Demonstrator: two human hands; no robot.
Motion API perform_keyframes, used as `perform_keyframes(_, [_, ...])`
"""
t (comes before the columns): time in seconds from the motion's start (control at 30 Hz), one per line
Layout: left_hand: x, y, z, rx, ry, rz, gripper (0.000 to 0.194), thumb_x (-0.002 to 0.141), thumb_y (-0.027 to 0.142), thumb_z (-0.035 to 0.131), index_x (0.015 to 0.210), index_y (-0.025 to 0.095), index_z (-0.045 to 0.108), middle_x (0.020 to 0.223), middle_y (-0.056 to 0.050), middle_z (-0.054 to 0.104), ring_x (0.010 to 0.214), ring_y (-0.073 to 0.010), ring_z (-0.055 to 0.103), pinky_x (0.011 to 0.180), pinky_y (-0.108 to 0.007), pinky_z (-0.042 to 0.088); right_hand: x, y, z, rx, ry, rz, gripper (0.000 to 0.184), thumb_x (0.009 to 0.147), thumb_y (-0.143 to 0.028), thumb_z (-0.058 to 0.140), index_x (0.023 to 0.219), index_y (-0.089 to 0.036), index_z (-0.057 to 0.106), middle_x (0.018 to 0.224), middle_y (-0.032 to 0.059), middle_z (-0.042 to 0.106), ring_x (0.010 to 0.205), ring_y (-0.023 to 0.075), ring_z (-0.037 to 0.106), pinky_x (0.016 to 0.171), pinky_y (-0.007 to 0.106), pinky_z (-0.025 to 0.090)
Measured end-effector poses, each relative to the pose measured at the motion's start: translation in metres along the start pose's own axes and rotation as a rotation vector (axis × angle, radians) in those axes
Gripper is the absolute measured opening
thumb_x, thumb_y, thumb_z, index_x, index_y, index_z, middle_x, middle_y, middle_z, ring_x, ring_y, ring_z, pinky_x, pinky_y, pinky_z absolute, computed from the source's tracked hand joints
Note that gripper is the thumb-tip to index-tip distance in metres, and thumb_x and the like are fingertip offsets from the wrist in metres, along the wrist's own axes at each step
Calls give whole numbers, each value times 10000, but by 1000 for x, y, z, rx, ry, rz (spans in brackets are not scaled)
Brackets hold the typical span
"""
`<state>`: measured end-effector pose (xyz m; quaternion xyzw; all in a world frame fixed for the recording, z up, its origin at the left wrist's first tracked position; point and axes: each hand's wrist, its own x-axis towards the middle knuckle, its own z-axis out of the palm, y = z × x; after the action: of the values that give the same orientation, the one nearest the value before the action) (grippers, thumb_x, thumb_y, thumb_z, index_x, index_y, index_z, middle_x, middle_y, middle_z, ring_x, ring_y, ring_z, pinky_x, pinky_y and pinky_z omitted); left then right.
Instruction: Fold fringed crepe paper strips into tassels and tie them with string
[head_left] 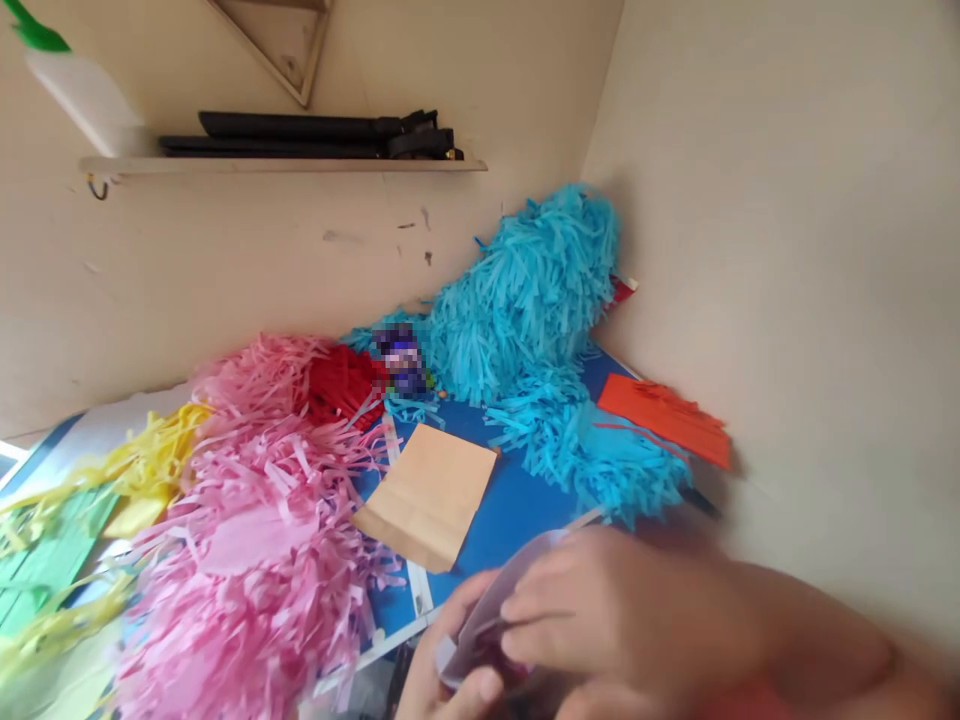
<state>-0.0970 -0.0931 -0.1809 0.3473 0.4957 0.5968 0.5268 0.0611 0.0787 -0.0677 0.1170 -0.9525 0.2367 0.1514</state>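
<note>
At the bottom of the head view, my left hand point(450, 665) is wrapped round a pale lilac paper bag point(501, 590), with the thumb over its near edge. The bag's mouth gapes towards me. My right hand point(600, 610), blurred by motion, reaches across from the right. Its fingers are curled together and dip into the bag's opening, so their tips and whatever they pinch are hidden. Something pinkish shows dimly inside the bag. Beyond both hands, a flat brown paper bag point(431, 490) lies on the blue table point(491, 545).
Pink fringed paper point(262, 540) heaps up on the left, beside yellow fringe point(154, 455) and green paper point(67, 550). Blue fringe point(525, 290) is piled against the wall corner. Orange paper point(664, 420) lies at the right edge. A wall shelf point(300, 165) carries black items and a bottle point(86, 100).
</note>
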Motion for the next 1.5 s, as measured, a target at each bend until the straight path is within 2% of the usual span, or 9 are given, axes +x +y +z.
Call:
perform_keyframes(0.07, [-3,-2,3,20,69,22,595,768,583,723,1257,248,674,1276,-94,706,1185,-348,631,1009,-408,503,-23,-1,6,34,251,135,293,1001,-423,521,1105,-213,696,1023,71,763,980,197,698,916,297,524])
perform_keyframes(0.13, [-4,-5,8,30,115,36,567,772,593,711,1220,246,695,1218,-85,735,1131,-330,660,971,-386,527,-44,1,34,103,663,511,291,1009,-383,503,1200,-233,662,1092,94,743,1042,222,684,959,358,520])
perform_keyframes(0.2, [-4,-5,12,64,172,36,565,770,601,705,1206,241,702,1184,-83,748,1118,-324,666,956,-380,538,-58,1,72,352,798,742,457,957,-499,560,1311,-212,591,1172,130,705,1117,274,655,988,427,514])
perform_keyframes(0.33, [-4,4,15,258,333,17,537,771,589,701,1149,208,725,1012,-89,779,1096,-331,673,949,-408,548,-54,-11,120,889,781,702,622,858,-608,654,1325,-213,540,1252,135,657,1147,299,626,1018,443,486])
perform_keyframes(0.47, [-3,15,13,340,408,62,493,758,538,735,1116,199,721,1079,-92,761,1126,-303,661,998,-371,518,-44,-14,117,1071,735,628,562,867,-665,597,1163,-188,627,1047,95,708,967,265,661,951,415,506])
perform_keyframes(0.63, [4,5,15,270,490,54,522,744,566,734,1085,174,679,1019,-101,766,953,-289,717,835,-357,571,-39,7,114,730,793,771,414,885,-502,631,1169,-202,643,969,53,712,860,213,654,798,308,521])
perform_keyframes(0.87, [15,9,10,241,638,97,497,687,539,782,1011,179,672,854,-54,761,786,-238,711,713,-305,561,-23,40,103,386,643,696,183,907,-298,578,910,-197,731,878,47,765,808,197,703,738,268,520])
perform_keyframes(1.07, [28,23,-20,255,481,1,391,733,507,756,897,157,696,747,-17,707,691,-181,648,626,-244,500,-10,60,98,265,519,604,211,906,-229,549,954,-205,753,931,61,784,866,205,729,793,288,533])
perform_keyframes(1.5, [49,51,-62,850,241,18,270,835,399,621,957,255,813,951,-40,819,861,-248,764,741,-266,587,-5,85,93,389,526,499,275,836,-121,546,935,-185,795,922,75,787,834,188,737,751,273,556])
